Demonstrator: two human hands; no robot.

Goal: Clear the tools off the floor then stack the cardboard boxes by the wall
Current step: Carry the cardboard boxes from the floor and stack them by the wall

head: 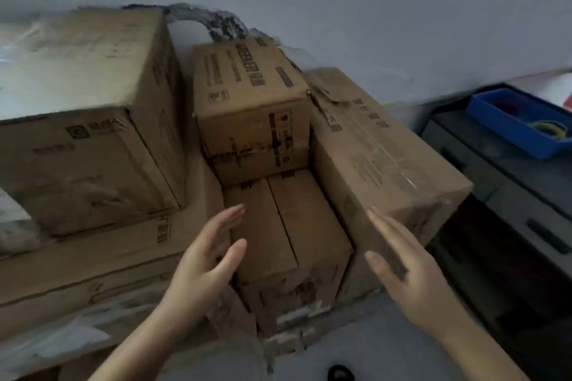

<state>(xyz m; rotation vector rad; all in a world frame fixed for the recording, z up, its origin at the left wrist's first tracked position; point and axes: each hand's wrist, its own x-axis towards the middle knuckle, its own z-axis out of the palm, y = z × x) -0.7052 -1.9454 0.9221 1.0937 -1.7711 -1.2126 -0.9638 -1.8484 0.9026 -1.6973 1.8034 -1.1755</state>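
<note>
Box print (247, 71) blurred; blue tray (507, 130) (right end) cropped.

I hold both arms out ahead. My left hand (205, 254) and right hand (402, 260) face each other, fingers straight, empty.

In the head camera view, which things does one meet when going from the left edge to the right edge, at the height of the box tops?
Large box on the left stack → small printed box in the middle → long box leaning on the right → dark cabinet → blue tray on the cabinet.
</note>
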